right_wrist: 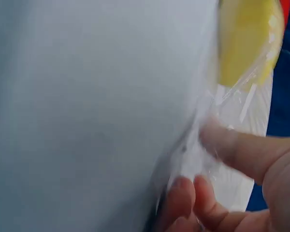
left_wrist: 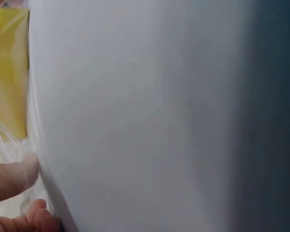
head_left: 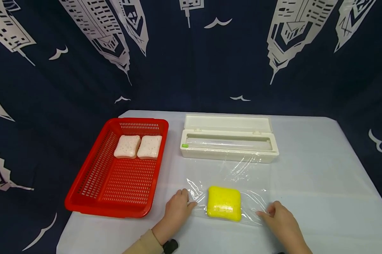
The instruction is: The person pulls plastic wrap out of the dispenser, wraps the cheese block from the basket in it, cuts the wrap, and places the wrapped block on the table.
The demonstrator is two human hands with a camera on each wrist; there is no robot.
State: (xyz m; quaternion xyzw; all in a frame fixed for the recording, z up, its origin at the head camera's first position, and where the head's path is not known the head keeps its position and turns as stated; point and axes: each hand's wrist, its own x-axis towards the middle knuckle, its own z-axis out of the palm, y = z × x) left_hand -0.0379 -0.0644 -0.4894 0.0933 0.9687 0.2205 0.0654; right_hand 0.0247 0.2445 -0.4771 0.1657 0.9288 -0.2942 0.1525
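A yellow block with rounded corners lies on the table within a sheet of clear plastic wrap; whether the wrap runs over or under it I cannot tell. To the block's left, my left hand pinches the sheet's left edge between thumb and fingers. On the other side my right hand pinches the right edge, and the film bunches near its thumb. From the wrap, the sheet reaches back to a white dispenser box with its lid raised and a roll inside.
Left of the wrap stands a red plastic basket. Two speckled white blocks, one of them nearer the basket's right wall, lie in its far part. A white cloth covers the table, and a dark printed curtain hangs behind.
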